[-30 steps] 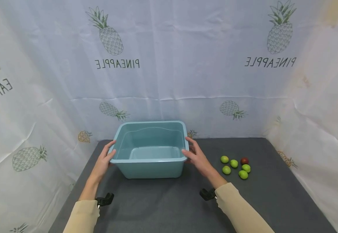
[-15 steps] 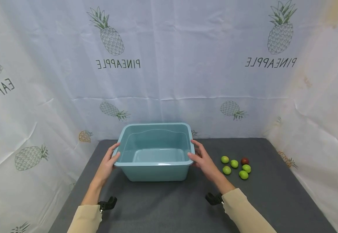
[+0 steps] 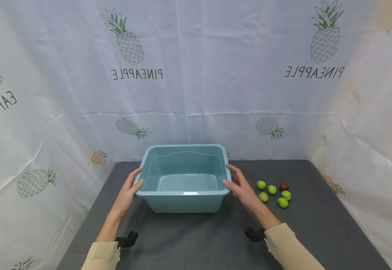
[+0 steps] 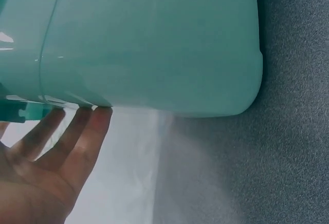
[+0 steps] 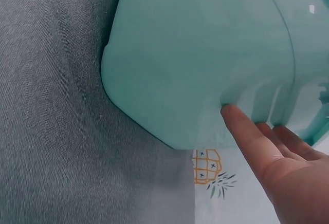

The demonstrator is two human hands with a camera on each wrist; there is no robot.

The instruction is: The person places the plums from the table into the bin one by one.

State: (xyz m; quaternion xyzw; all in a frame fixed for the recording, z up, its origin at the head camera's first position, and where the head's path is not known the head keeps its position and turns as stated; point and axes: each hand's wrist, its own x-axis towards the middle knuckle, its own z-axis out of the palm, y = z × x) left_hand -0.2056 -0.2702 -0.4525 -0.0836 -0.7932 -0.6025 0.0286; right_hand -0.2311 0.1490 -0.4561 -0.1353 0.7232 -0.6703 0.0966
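Note:
A pale blue-green plastic basin [image 3: 187, 203] appears to rest on the dark grey table, and no items show inside it. My left hand [image 3: 125, 197] holds the rim at its left end, thumb over the edge and the other fingers under it. At the right end my right hand [image 3: 245, 190] grips the rim in the same way. In the left wrist view, fingertips of the left hand [image 4: 49, 175] touch the outer wall below the rim. The right wrist view has the right hand [image 5: 280, 170] with fingertips against the basin's outer side [image 5: 175, 75].
Several small green fruits, like limes [image 3: 272, 189], lie on the table [image 3: 317, 225] to the right of the basin. A dark red round fruit [image 3: 284, 186] is among them. White pineapple-print cloth [image 3: 202, 90] hangs behind the table and along both sides.
The basin has shifted to the right and slightly toward me, with both hands staying on its rim. The fruits have stayed where they were.

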